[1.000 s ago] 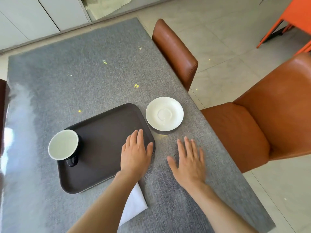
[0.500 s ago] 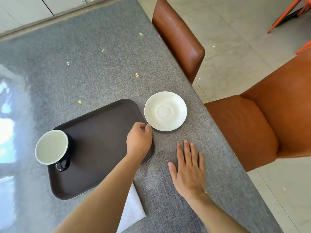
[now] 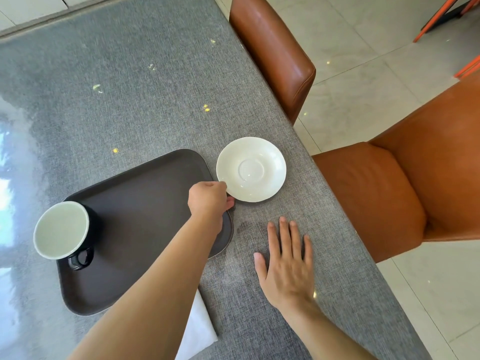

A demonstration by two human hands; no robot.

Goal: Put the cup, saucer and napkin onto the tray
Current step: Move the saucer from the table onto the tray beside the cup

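Landmark: dark brown tray [image 3: 140,216], rounded corners, lying flat on the grey woven table top [image 3: 130,87].
Cup [image 3: 63,229]: black outside, pale inside, upright on the tray's left edge, handle toward the viewer; its rim overhangs the tray's left border.
Tray floor: bare from the cup across to the right border, apart from the left forearm passing over it.
Napkin [image 3: 197,331]: white, folded, on the table just off the tray's near-right corner, partly covered by the left forearm.
Left hand [image 3: 207,200]: curled over the tray's right border, fingertips pinching the near-left rim of the saucer.
Saucer [image 3: 251,169]: white, empty, flat on the table just right of the tray's far-right corner; whether its rim touches the tray border cannot be told.
Right hand [image 3: 285,266]: flat, palm down, fingers slightly spread, on the table right of the tray and nearer than the saucer, holding nothing.
Table edge: runs diagonally right of the saucer and right hand; a narrow strip of cloth separates them from it.
Beyond the edge: two brown leather chairs [image 3: 389,193] close against the table, pale tiled floor [image 3: 363,74] behind.
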